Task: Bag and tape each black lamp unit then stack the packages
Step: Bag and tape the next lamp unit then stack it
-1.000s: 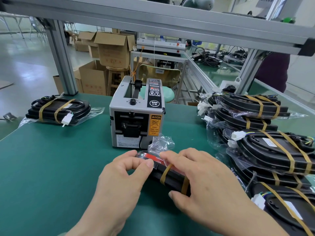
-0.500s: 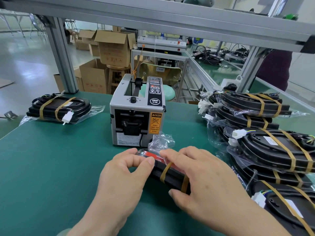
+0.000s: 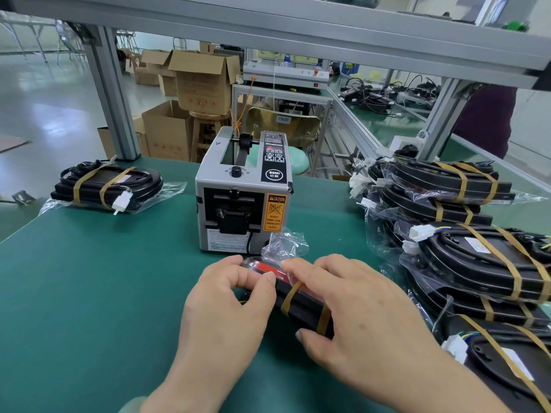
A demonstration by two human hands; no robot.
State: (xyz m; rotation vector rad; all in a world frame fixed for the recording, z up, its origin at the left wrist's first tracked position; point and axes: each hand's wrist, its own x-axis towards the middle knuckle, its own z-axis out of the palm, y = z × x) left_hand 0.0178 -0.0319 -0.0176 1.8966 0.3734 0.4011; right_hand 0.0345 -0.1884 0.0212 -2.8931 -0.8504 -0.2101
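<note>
A black lamp unit (image 3: 301, 305) with a red lens lies in a clear bag on the green table, bound by two tan tape strips. My left hand (image 3: 226, 311) grips its near left end, thumb and fingers curled round it. My right hand (image 3: 354, 317) holds its right part, fingers over the top and thumb on the near side. The bag's loose end (image 3: 284, 244) sticks up behind my fingers. Several taped packages (image 3: 465, 234) are stacked at the right. One taped package (image 3: 107, 186) lies at the far left.
A grey tape dispenser (image 3: 243, 198) stands on the green table (image 3: 89, 293) just behind the unit. An aluminium frame post (image 3: 111, 93) rises at the back left and another at the back right. Cardboard boxes (image 3: 202, 81) sit beyond the table.
</note>
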